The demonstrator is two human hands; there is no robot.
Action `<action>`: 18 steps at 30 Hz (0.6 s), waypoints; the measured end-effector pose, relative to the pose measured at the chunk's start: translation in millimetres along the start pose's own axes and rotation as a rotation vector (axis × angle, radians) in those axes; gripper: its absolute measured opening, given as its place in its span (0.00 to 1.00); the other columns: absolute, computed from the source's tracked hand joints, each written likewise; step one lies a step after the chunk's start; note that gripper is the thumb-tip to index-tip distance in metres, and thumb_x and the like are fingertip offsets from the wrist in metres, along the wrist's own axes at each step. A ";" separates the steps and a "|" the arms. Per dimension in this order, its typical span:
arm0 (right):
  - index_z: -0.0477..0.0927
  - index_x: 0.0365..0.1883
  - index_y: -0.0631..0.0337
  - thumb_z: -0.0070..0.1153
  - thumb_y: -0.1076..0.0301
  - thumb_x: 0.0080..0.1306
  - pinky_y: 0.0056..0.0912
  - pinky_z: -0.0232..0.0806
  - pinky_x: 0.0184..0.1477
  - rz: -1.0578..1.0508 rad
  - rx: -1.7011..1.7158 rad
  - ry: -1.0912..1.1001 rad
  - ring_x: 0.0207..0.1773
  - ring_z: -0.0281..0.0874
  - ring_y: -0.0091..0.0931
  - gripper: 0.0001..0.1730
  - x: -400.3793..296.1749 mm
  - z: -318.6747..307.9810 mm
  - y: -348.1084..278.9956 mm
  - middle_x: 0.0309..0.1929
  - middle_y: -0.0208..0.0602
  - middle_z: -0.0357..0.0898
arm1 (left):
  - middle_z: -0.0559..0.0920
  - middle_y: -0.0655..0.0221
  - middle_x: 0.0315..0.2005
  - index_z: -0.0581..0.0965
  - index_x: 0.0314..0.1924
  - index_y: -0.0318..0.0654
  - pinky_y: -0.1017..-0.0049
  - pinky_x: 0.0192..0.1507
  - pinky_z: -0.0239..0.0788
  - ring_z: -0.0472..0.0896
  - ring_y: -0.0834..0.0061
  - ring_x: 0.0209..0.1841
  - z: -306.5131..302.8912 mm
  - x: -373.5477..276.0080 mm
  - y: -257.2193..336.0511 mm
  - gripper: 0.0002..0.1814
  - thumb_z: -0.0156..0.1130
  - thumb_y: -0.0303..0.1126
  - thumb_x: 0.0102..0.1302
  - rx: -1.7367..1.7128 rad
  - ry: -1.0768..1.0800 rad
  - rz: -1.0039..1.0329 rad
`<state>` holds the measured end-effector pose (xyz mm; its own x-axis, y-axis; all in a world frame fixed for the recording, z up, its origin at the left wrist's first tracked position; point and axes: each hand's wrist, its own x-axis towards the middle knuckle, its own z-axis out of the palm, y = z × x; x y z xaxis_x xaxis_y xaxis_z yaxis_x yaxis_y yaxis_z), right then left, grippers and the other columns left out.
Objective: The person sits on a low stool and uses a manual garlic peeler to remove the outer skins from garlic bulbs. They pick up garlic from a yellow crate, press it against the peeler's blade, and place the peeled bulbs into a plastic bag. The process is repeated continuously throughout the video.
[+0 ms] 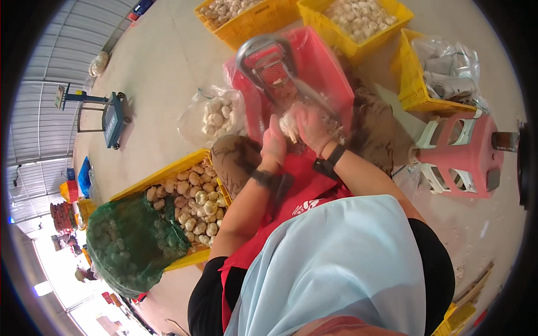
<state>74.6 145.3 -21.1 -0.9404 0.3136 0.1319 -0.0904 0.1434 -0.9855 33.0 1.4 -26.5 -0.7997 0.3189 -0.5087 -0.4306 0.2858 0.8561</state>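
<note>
Both my hands wear thin gloves and meet over the near end of a pink plastic tub [256,113]. A garlic bulb [289,126] is held in my right hand [310,128], with its stem end pointing down towards me. My left hand [274,140] is close beside the bulb, thumb raised; whether it grips anything is unclear. A grey metal frame with a curved top [246,52] stands in the tub just beyond my hands. Loose garlic skins lie around it. To the left, a clear plastic bag [189,119] holds pale garlic bulbs.
A yellow crate [155,174] of unpeeled garlic and a green mesh sack [126,252] are at my left. More yellow crates [265,25] with garlic stand beyond the tub. A crate [414,84] of plastic bags and a pink stool [458,155] are at right. A platform scale [114,122] stands far left.
</note>
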 end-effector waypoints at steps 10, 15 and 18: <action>0.76 0.33 0.63 0.49 0.64 0.72 0.42 0.70 0.46 -0.042 -0.275 0.058 0.41 0.79 0.45 0.12 -19.3 0.4 13.6 0.34 0.46 0.81 | 0.81 0.69 0.32 0.74 0.47 0.39 0.76 0.32 0.71 0.80 0.75 0.33 10.0 -26.6 1.4 0.22 0.42 0.50 0.77 0.346 -0.112 0.539; 0.79 0.43 0.63 0.51 0.60 0.72 0.40 0.71 0.49 0.013 -0.073 -0.010 0.45 0.81 0.43 0.14 -19.2 -18.9 9.7 0.39 0.47 0.83 | 0.81 0.73 0.33 0.74 0.48 0.41 0.82 0.29 0.68 0.78 0.79 0.30 20.9 -28.4 10.2 0.17 0.45 0.46 0.77 -0.495 -0.240 -0.213; 0.78 0.45 0.62 0.51 0.61 0.72 0.40 0.71 0.48 -0.184 -0.093 -0.041 0.44 0.80 0.44 0.13 -28.2 -13.8 13.1 0.39 0.48 0.82 | 0.82 0.70 0.42 0.71 0.54 0.38 0.78 0.43 0.75 0.82 0.75 0.43 1.0 -9.5 -32.3 0.15 0.52 0.39 0.75 0.440 -0.243 0.624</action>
<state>104.4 151.2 -36.3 -0.9234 0.2360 0.3026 -0.2331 0.2814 -0.9308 54.9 -10.0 -49.4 -0.7033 0.7109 0.0028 0.3111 0.3042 0.9004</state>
